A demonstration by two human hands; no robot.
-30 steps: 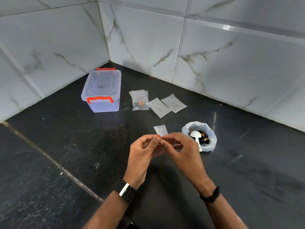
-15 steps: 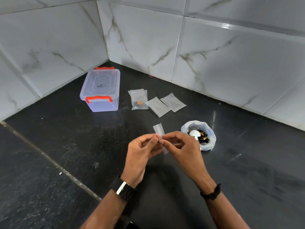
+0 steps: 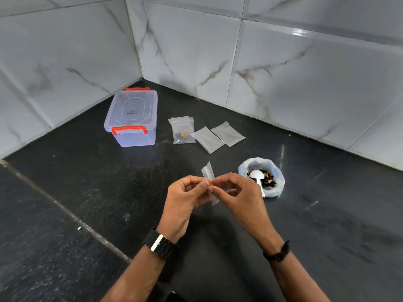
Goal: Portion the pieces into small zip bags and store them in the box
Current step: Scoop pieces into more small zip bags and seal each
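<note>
Centrally, above the black table [image 3: 109,192], both hands hold one small empty zip bag [image 3: 209,182]. Left hand [image 3: 185,201]: grip pinched on the bag's left side, thumb and forefinger together on the plastic. Right hand [image 3: 236,195]: grip likewise pinched on the bag's right side, remaining fingers curled. The bag stands nearly upright between the fingertips, one end above them and the other below.

Just right of the right hand, a white pouch [image 3: 277,188] lies open on the table, holding dark and orange pieces [image 3: 268,180] and a white scoop [image 3: 255,175].

Toward the table's back corner, where the two tiled walls [image 3: 305,73] meet, stands the box [image 3: 133,118], clear with orange latches, lid on. To its right lies a filled bag [image 3: 182,130] showing dark and orange pieces, then two empty bags [image 3: 218,137] side by side, edges touching or nearly so.

A black watch [image 3: 160,244] sits on the left wrist; a dark band [image 3: 278,252] on the right.
</note>
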